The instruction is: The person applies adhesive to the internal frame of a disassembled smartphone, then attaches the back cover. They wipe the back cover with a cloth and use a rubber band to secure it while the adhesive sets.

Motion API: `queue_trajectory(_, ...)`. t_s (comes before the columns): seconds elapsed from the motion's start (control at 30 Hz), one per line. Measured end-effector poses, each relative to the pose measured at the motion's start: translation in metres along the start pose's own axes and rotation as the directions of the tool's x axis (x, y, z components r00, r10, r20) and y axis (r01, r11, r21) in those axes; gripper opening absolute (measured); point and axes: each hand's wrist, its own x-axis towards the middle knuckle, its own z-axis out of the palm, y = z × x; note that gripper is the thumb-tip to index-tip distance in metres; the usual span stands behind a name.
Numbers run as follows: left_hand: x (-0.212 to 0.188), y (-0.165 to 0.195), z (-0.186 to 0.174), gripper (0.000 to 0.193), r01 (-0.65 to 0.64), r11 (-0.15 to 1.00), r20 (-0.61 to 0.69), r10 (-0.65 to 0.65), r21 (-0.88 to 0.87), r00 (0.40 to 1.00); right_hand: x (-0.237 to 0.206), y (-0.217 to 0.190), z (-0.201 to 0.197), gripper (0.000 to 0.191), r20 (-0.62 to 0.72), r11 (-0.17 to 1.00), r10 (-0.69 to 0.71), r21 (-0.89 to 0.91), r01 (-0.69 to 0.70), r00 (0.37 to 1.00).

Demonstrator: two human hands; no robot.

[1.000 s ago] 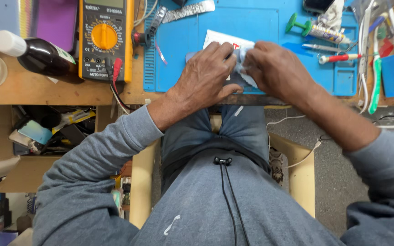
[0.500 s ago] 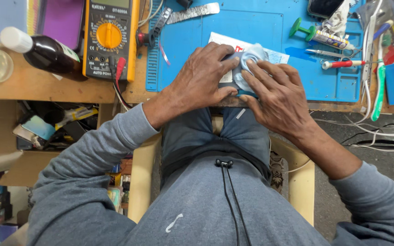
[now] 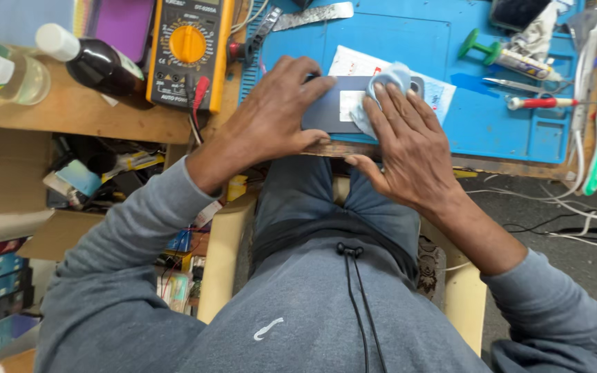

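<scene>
A dark blue-grey phone [image 3: 334,110] lies back up on the blue work mat [image 3: 492,117], with a white sticker on it. My left hand [image 3: 271,121] grips the phone's left end and holds it down. My right hand [image 3: 409,141] lies flat with its fingers pressing a small pale blue cloth [image 3: 381,93] onto the phone's right part. A white paper sheet [image 3: 440,88] lies under the phone.
A yellow multimeter [image 3: 189,48] with red probe stands left of the mat. Two bottles [image 3: 84,62] lie on the wooden bench at far left. Screwdrivers, tweezers [image 3: 513,84] and cables [image 3: 592,138] sit at the right. An open box of parts [image 3: 84,179] is below the bench.
Both hands have spread apart, uncovering the phone's back. The right hand now lies flatter, with the cloth pushed toward the phone's right end. The camera view shifted slightly.
</scene>
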Motion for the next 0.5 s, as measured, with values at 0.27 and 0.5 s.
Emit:
queue_trajectory(0.27, -0.018, -0.01, 0.005, 0.081, 0.001, 1.0, -0.109, -0.001, 0.0, 0.994, 0.006, -0.035, 0.008, 0.084, -0.008, 0.98, -0.111, 0.167, 0.111, 0.994)
queue_trajectory(0.5, -0.024, -0.016, 0.007, 0.088, 0.032, 0.996, -0.084, -0.04, -0.089, 0.996, 0.012, -0.022, -0.004, 0.086, -0.003, 0.997, 0.03, 0.065, -0.03, 1.0)
